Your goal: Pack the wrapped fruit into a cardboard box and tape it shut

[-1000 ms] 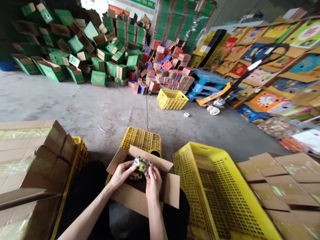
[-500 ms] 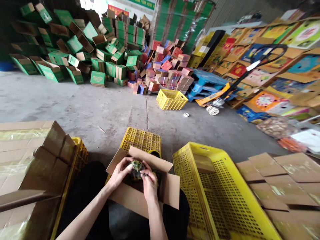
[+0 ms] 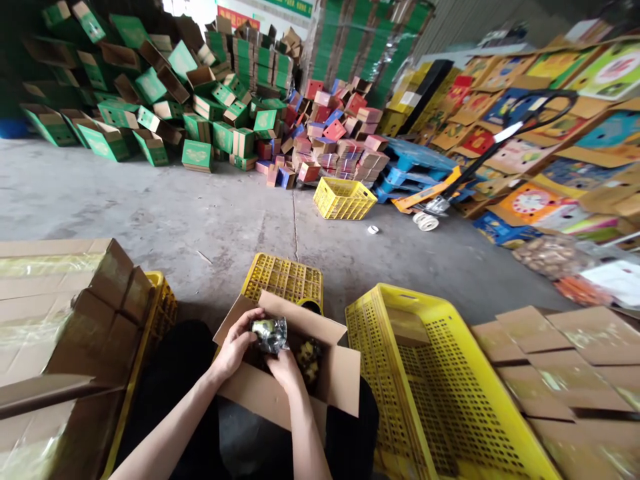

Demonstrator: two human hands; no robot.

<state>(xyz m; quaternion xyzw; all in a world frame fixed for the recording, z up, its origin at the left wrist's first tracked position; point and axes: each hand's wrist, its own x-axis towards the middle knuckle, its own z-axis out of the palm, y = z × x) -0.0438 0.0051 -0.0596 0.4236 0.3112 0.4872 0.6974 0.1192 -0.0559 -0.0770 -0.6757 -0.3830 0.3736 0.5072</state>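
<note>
Since the earlier frames, both hands have lowered slightly and the right hand has turned under the wrapped packet [image 3: 270, 333], which now shows its crinkled clear film facing up. That packet sits above the open cardboard box [image 3: 295, 393], at the box's rear left corner, with dark and yellow-green contents visible through the film. Left hand [image 3: 235, 343] is closed on the packet's left edge, fingers curled over the top. Right hand [image 3: 284, 368] supports the packet from below and in front; its fingers are bent around the lower edge, gripping it. More dark and yellow items [image 3: 309, 355] lie inside the box, just right of the hands. Box flaps stand open on all sides, and the box rests on the person's lap. Behind it lies a small yellow perforated crate [image 3: 283, 278], touching the rear flap. To the right stands a large yellow crate [image 3: 440, 387], and beyond that a stack of flat cardboard sheets [image 3: 565, 373]. To the left, taped cardboard cartons [image 3: 55, 320] rest on another yellow crate [image 3: 161, 310]. Green boxes [image 3: 150, 93] are piled on the far concrete floor [image 3: 175, 213].
</note>
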